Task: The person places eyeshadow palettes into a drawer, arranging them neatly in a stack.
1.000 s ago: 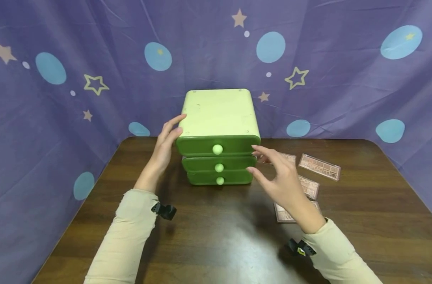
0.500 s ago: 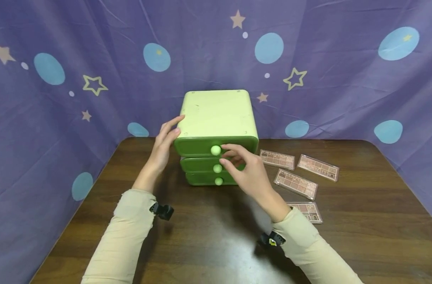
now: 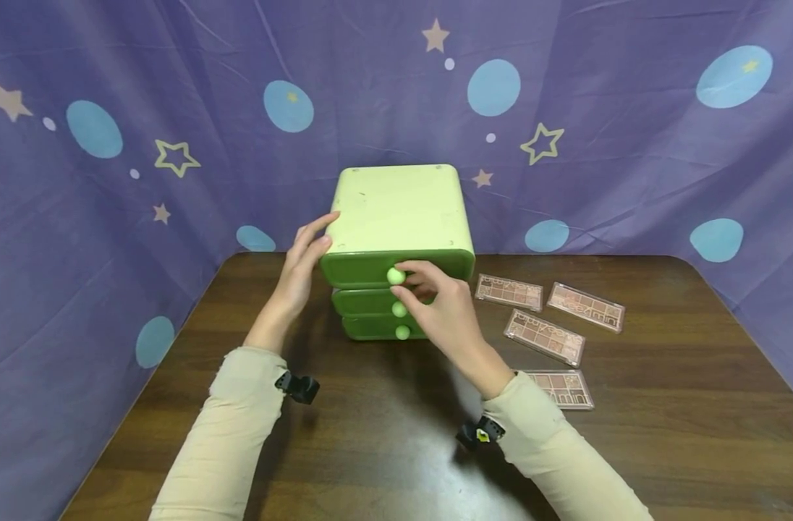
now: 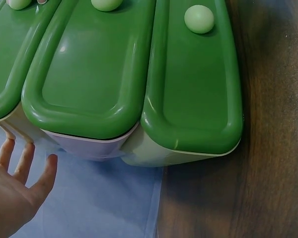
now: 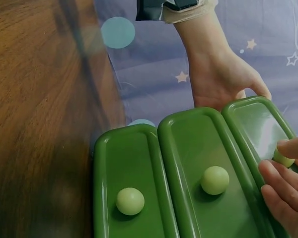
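Across comes the right hand point(image 3: 450, 311), leftward from the cabinet's right edge to the top knob point(image 3: 394, 276), now pinched between thumb and finger, it seems, though the fingers partly hide the grip. Over on the other flank, the left hand point(image 3: 299, 269) lies with fingers extended against the left side of the green cabinet point(image 3: 399, 206), which stands upright at the table's point(image 3: 370, 449) back, three drawers stacked, four palettes point(image 3: 545, 337) lying to its right.

The green three-drawer cabinet point(image 3: 398, 235) stands upright on the brown table point(image 3: 370, 449).
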`<state>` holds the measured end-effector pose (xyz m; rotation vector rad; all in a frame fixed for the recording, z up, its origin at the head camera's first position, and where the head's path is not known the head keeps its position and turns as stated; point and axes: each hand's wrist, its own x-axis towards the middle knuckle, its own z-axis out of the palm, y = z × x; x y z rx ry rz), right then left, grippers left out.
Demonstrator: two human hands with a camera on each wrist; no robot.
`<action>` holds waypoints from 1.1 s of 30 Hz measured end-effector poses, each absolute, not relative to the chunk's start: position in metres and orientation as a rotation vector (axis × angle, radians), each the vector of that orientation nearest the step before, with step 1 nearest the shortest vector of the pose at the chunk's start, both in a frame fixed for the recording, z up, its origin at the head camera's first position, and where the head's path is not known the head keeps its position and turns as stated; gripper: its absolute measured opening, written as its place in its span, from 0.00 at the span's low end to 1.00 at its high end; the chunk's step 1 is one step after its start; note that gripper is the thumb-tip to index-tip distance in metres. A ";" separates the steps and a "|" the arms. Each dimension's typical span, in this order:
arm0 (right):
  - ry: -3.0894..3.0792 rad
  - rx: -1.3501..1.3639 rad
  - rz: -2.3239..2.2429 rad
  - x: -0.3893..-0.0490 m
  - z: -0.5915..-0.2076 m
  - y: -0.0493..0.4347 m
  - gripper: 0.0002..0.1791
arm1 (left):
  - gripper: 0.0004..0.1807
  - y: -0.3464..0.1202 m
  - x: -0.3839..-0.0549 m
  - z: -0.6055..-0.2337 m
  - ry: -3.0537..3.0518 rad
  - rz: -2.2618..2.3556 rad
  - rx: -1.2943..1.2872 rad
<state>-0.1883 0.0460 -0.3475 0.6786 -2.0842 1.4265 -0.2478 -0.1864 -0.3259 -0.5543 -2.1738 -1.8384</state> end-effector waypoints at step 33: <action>-1.987 0.866 1.215 -0.141 -0.351 0.051 0.14 | 0.28 -0.187 -0.247 -0.326 -2.224 -1.851 -0.556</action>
